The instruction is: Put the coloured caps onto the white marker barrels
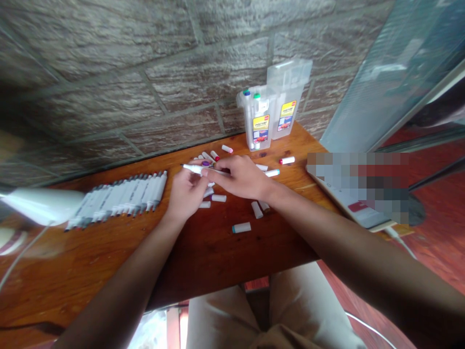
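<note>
A white marker (194,168), uncapped with its dark tip pointing left, lies between my two hands above the table. My left hand (186,194) is closed around its lower side, thumb and fingers on the barrel. From the right, my right hand (242,177) pinches the same marker with its thumb along it. A purple-ended cap (205,164) shows just behind the fingers; whether a finger touches it I cannot tell. Loose white caps with coloured ends lie around the hands, among them a teal-ended cap (242,227) and a red-ended cap (287,160).
A row of white markers (121,196) lies side by side on the wooden table (203,261) at left, beside a white lamp (45,206). Two clear plastic cases (269,104) stand at the stone wall, one holding several markers. A partly blurred-out device (358,201) rests at right.
</note>
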`<act>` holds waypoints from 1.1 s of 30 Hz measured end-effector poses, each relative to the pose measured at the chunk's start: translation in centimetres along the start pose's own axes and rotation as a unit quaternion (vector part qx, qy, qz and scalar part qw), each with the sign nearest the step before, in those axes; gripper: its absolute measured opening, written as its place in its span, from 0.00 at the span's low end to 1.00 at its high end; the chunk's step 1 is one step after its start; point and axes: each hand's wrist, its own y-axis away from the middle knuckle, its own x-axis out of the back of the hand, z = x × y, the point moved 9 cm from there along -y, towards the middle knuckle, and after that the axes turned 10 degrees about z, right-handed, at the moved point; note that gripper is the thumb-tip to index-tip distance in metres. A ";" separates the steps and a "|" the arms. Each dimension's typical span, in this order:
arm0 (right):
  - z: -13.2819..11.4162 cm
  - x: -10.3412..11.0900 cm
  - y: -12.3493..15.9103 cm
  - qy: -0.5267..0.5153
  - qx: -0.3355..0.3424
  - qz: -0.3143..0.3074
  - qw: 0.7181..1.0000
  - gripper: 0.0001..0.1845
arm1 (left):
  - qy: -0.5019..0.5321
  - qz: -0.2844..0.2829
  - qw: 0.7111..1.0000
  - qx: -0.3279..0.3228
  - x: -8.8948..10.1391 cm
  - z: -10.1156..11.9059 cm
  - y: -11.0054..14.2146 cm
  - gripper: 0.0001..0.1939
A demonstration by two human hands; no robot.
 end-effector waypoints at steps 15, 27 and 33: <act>-0.3 0.0 0.1 0.039 0.002 -0.005 0.999 0.23 | -0.021 -0.013 1.000 0.000 -0.2 -0.2 -0.1 0.21; -0.1 -0.5 0.3 0.101 0.007 -0.035 0.994 0.24 | -0.029 -0.050 0.998 -0.001 -0.6 -0.4 0.1 0.16; 0.0 -0.4 0.3 0.090 -0.007 -0.042 0.995 0.23 | -0.040 -0.052 0.998 -0.003 -0.7 -0.3 0.2 0.17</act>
